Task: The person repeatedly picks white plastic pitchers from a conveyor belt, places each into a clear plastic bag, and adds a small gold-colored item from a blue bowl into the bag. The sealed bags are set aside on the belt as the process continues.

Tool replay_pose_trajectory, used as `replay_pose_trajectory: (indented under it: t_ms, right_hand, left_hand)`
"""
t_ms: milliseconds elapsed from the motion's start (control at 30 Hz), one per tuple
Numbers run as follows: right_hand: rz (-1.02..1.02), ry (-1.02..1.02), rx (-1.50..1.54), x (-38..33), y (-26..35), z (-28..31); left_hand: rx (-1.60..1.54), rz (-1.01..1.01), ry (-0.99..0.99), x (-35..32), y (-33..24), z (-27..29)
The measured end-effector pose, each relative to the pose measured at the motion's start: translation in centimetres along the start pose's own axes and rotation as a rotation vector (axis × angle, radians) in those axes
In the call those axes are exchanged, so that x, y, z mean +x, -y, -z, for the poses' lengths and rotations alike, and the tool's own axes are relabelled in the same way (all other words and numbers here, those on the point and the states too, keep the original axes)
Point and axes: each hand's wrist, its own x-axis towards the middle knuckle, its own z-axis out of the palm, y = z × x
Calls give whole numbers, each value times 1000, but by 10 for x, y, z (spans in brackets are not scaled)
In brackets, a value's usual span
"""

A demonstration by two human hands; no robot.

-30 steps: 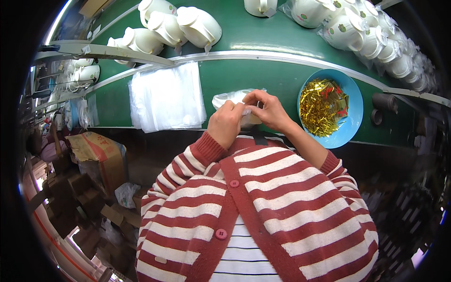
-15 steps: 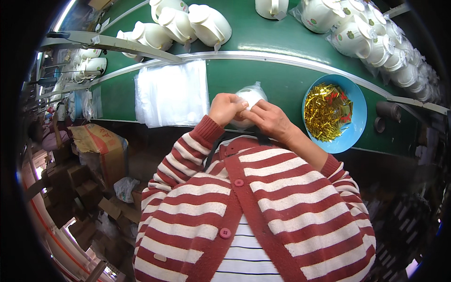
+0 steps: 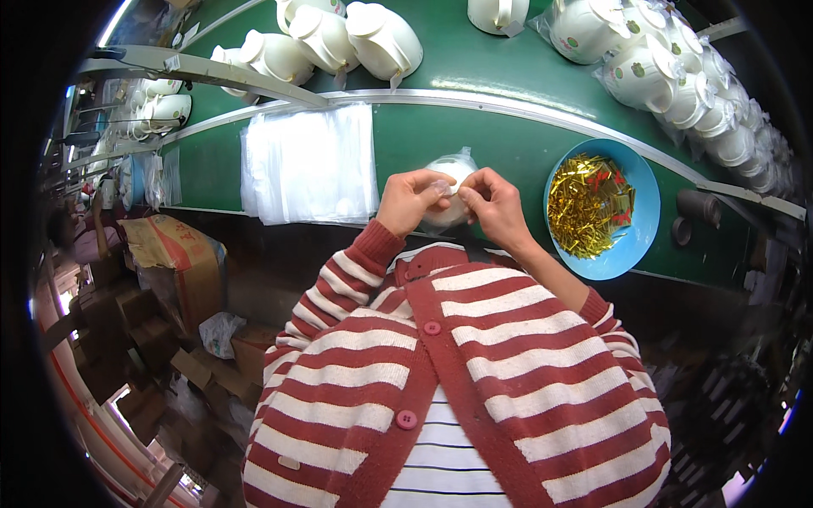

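Note:
A white pitcher (image 3: 454,168) wrapped in a clear plastic bag stands at the near edge of the green bench, partly hidden behind my fingers. My left hand (image 3: 410,200) is closed in a pinch on the bag's gathered plastic (image 3: 439,189). Close beside it, the thumb and fingers of my right hand (image 3: 499,206) are pressed together at the same gathered spot. Whatever they grip there is too small to name. To the right, a blue basin (image 3: 650,203) holds a heap of gold twist ties (image 3: 577,207). Flat clear plastic bags (image 3: 308,165) lie stacked on the left.
Unwrapped white pitchers (image 3: 383,42) stand on the raised shelf at the back left. Bagged pitchers (image 3: 641,72) crowd the right. Dark round pieces (image 3: 699,208) lie right of the basin. Cardboard boxes (image 3: 174,262) are on the floor at left, with another person (image 3: 91,237) beyond.
My right hand has drawn slightly right and upright, so the fingertips of both hands are a little farther apart at the gathered plastic. My left hand keeps its pinch.

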Motion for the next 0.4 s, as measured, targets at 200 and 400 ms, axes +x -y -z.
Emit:
replay_pose_trajectory:
  t_ms: [200,400]
  right_hand:
    - [-293,-2,207,12,12,2]
    - [-339,109,117,20,20,10]
  left_hand:
    - [495,-442,-13,-19,0,-6]
    - [894,-610,-55,-1,5,-15]
